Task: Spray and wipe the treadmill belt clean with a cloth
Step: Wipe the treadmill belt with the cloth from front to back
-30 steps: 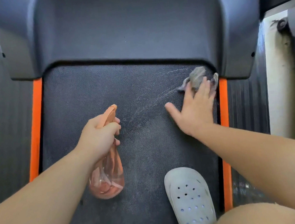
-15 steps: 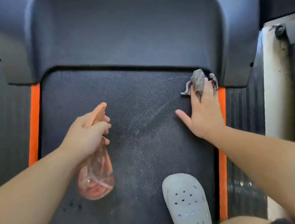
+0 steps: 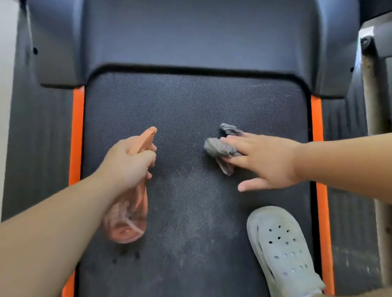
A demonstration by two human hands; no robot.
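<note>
Now, left grip [image 3: 127,161]: curled round bottle [image 3: 127,218].
right grip [image 3: 263,162]: spread flat, pressing cloth [image 3: 219,148] onto belt [image 3: 184,105].
belt: pale patch [image 3: 193,217] at centre.

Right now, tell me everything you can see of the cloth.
The cloth is a grey rag, fuzzy-looking, crumpled into a bunch with a darker fold at its far end. It lies on the black belt, right of centre. Straight fingers of the right hand press on it from the right, covering part of it. The spray bottle in the left hand is apart from it.
</note>
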